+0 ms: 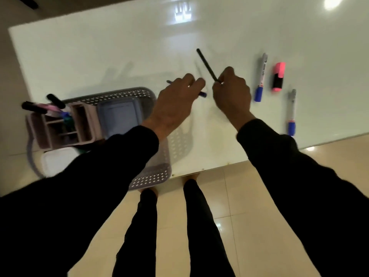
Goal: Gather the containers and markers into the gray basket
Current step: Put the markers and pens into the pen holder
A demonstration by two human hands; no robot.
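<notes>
The gray basket point(151, 177), overhanging the table's point(199, 152) near edge, is already loaded with containers. Beyond it, a blue pen point(202, 94) is gripped by the left hand point(175, 104) and a black pen point(206, 64) pinched by the right hand point(232, 92) (collection apparently under way). Three markers point(261, 76) remain right of the basket; open tabletop lies between.

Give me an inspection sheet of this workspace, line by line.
Surface: glossy white table, glare patches.
Job's things: gray basket at the near-left edge holds a pink organizer, blue container and white container; two blue-capped markers and a pink highlighter lie on the table.
Clutter: nothing seen.
Grippers: left hand holds a blue pen; right hand pinches a black pen.
Cables: nothing seen.
Surroundings: beige tiled floor.
</notes>
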